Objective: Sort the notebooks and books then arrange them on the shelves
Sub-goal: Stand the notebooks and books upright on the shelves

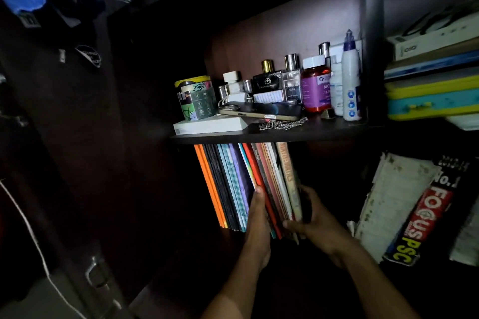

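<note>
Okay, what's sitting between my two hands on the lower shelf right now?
In the head view, a leaning bunch of thin red, brown and tan books stands between the left hand and right hand.

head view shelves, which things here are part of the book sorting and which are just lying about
Job: upright row of thin colourful notebooks; thick black book with red FOCUS spine; left hand; right hand.
Lying about: purple-labelled red pill bottle; black perfume bottle with gold cap; dark phone; silver chain.
</note>
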Available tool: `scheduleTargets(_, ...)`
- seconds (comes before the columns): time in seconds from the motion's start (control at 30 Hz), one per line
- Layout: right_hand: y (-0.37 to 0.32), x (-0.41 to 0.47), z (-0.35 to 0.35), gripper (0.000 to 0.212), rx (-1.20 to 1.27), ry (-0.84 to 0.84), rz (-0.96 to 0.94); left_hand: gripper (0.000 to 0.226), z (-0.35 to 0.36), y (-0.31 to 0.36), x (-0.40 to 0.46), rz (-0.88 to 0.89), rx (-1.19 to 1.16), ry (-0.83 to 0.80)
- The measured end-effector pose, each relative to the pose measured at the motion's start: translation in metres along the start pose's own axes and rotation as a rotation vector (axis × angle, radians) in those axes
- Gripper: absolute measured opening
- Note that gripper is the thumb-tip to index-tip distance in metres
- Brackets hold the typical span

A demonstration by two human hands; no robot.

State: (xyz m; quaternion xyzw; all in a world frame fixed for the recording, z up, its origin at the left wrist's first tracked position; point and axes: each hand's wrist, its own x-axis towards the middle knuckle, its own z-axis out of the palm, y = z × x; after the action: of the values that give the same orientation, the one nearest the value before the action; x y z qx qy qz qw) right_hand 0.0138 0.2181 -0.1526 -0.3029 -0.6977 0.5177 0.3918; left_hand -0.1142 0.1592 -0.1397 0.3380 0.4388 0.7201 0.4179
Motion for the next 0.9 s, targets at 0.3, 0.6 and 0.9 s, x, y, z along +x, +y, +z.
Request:
scheduleTargets(0.3, 0.0, -0.004, 0.021, 0.091, -0.12, 0.114, -0.134, 0.084, -0.011, -0.018, 0.02, 0.126, 0.183, 0.199)
scheduleTargets(0.6, -0.001, -0.003, 0.026, 0.091, -0.137, 0.17, -0.149, 0.074, -0.002, -0.003, 0.006, 0.02, 0.033, 0.078)
scheduleTargets(0.9, 0.002, -0.005, 0.027, 0.091, -0.13, 0.199, -0.13, 0.081, -0.013, -0.004, 0.014, -0.043, 0.131, 0.006)
